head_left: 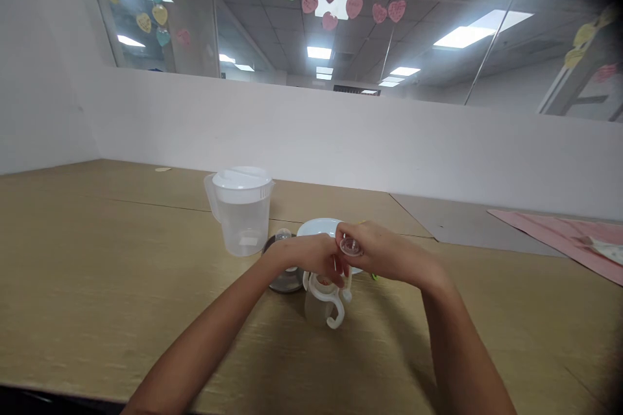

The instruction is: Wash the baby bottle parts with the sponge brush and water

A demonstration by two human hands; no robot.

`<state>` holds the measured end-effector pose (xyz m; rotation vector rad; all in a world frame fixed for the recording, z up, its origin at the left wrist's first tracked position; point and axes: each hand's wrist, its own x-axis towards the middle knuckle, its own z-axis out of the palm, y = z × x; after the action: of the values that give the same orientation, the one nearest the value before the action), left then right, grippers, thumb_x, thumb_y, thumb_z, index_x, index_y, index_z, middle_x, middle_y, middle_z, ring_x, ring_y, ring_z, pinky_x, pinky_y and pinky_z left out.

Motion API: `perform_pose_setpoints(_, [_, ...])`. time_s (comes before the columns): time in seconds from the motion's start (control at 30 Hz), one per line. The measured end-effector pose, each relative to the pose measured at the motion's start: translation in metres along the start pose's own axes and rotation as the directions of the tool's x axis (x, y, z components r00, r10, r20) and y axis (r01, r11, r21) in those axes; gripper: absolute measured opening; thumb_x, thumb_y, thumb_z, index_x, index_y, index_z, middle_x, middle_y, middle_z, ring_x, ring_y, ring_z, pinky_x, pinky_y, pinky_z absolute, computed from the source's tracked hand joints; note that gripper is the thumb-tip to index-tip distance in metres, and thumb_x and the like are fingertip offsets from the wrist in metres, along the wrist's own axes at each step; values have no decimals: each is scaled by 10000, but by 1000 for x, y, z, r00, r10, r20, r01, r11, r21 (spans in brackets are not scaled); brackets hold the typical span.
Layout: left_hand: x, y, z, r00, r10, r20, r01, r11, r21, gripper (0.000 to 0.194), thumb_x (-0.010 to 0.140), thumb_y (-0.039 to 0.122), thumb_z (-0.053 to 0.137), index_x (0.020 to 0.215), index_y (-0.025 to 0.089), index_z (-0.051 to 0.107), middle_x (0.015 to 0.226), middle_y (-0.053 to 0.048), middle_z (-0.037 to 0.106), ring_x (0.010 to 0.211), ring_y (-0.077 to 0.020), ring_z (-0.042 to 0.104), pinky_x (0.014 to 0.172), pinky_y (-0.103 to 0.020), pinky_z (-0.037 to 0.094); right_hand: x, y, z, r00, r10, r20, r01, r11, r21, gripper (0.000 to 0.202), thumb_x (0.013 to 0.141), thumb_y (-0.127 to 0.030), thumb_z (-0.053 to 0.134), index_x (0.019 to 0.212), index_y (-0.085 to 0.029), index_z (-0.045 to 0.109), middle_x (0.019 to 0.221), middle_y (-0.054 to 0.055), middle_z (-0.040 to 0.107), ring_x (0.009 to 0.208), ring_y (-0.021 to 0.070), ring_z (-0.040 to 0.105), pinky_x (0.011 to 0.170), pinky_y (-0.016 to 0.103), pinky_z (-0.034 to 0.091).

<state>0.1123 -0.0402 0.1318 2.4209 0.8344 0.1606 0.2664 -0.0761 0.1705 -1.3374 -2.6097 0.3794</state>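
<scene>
A translucent bottle (316,310) with a white two-handled collar (335,301) stands upright on the table in front of me. Over its mouth, my left hand (316,253) has its fingers bent downward and closed; what they pinch, if anything, is hidden. Something reddish shows inside the bottle's opening. My right hand (379,248) is closed around a small clear round plastic piece (351,246), just above and right of the bottle. The two hands meet at the fingertips.
Left of the bottle stands a clear lidded pitcher (244,220). Behind my left wrist lies a dark round metal dish (287,282) with a clear dome-shaped piece (283,233). A pale plate (318,225) sits behind my hands. A pink cloth (549,233) lies far right.
</scene>
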Motion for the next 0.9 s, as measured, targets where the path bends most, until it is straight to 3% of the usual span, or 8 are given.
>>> perform_pose_setpoints(0.13, [0,1,1,995,-30,92,33,999,-28,175,683,257,602,844,195,632,850,9,649,734,-119,579,604,-188,419,-1,0,-2,997,-9,-71,8,1000,-18,72,767,-207,422,718,-190,472,654,-1,555,563,100,445,499,210,267])
perform_pose_setpoints(0.27, [0,2,-2,999,26,34,-25,999,-34,202,708,294,596,880,195,628,823,9,653,729,-116,583,620,-194,419,-7,-4,-7,985,-32,-168,31,999,-8,69,775,-222,422,779,-202,487,680,-5,553,582,105,455,516,212,290])
perform_pose_setpoints(0.43, [-9,3,-12,996,94,10,-93,995,-23,113,722,222,577,802,188,649,808,21,658,739,-100,588,646,-178,413,-12,-8,-9,964,-50,-261,45,999,-25,50,767,-232,443,785,-211,485,656,-26,521,562,96,420,503,208,285])
perform_pose_setpoints(0.7, [-15,3,-16,999,-16,35,13,998,62,109,650,210,630,753,182,652,747,25,656,679,-101,584,552,-171,394,-8,-7,-3,984,-71,-161,68,997,-26,85,791,-249,424,754,-205,487,648,-27,532,556,88,422,508,208,281])
perform_pose_setpoints(0.9, [-12,-1,-12,999,-33,17,31,997,71,128,607,213,669,728,182,641,733,28,641,669,-105,573,552,-178,394,-5,-10,-1,996,-69,-53,67,997,-38,112,791,-225,429,712,-186,499,672,-6,565,563,89,444,500,207,274])
